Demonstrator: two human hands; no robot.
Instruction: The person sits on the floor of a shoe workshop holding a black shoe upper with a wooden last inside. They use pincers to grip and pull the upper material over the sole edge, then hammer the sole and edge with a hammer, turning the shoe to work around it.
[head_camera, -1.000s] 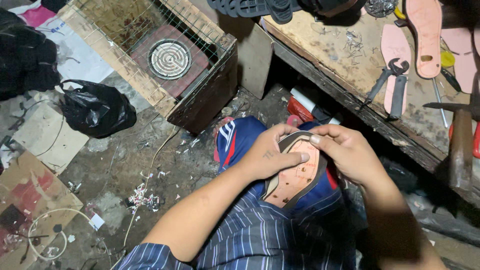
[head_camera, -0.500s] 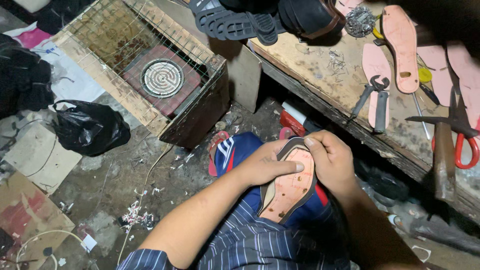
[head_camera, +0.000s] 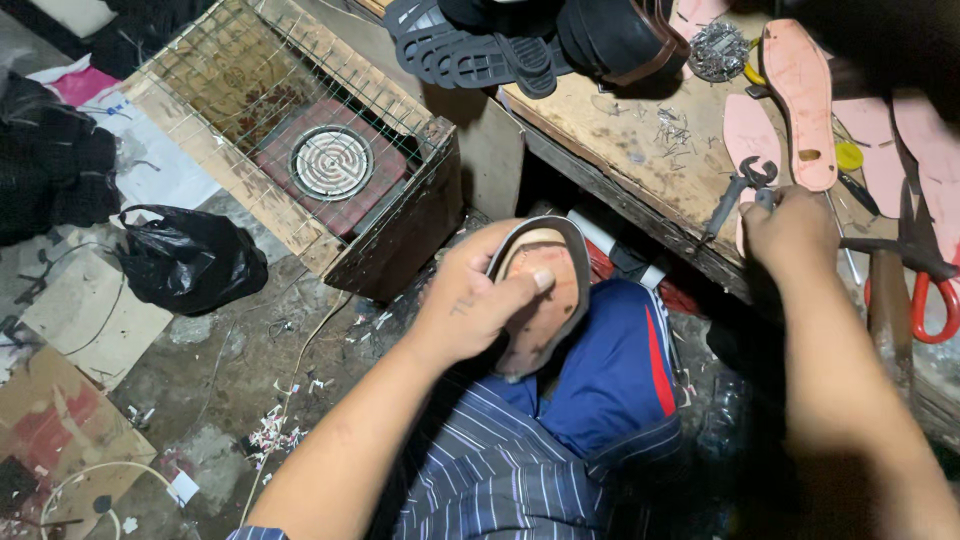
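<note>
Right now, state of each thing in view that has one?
Left hand: gripping the shoe, thumb across the insole.
Shoe: sole side up, on the knee, upper pulled over its rim.
Right hand: on the pliers at the bench.
Pliers: flat on the bench, jaws slightly open.
Scissors: lying on the bench, blades hidden.
Black bag: on the floor, crumpled.
Hotplate: in a wire-covered box, coil not glowing.
</note>
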